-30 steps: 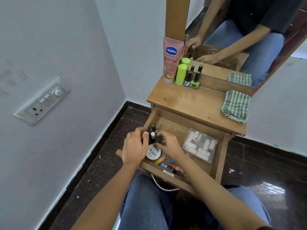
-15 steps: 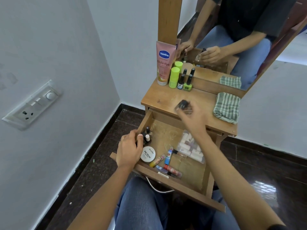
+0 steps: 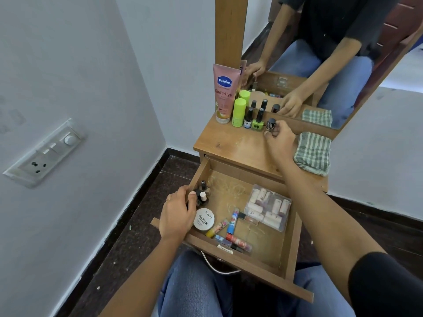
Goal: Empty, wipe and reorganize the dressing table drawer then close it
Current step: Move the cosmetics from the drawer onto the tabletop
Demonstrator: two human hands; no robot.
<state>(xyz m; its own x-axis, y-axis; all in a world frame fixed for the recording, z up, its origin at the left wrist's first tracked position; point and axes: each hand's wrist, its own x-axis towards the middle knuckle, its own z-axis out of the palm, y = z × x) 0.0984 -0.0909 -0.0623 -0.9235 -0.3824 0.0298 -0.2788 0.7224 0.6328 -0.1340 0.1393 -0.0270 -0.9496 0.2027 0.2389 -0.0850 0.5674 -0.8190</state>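
Observation:
The wooden drawer [image 3: 288, 255] stands pulled out under the dressing table top [image 3: 238, 147]. My right hand [image 3: 280, 140] holds a dark nail polish bottle [image 3: 270, 124] upright at the back of the top, beside a green polish bottle [image 3: 258, 121] and a blue one [image 3: 248, 118]. My left hand [image 3: 177, 213] grips a dark polish bottle [image 3: 193, 197] among a few bottles in the drawer's left corner. A round white nail polish remover tin [image 3: 204, 219], several lip balm sticks [image 3: 231, 227] and a clear box of small tubes [image 3: 267, 207] lie in the drawer.
A pink Vaseline tube [image 3: 225, 94] and a lime green stick [image 3: 238, 112] stand at the table's back left against the mirror. A folded green checked cloth [image 3: 312, 153] lies at the right edge. The wall with a switch plate [image 3: 45, 152] is close on the left.
My right hand has lifted a dark bottle out of the drawer and carried it to the back of the table top beside the other bottles. My left hand stayed in the drawer's left corner.

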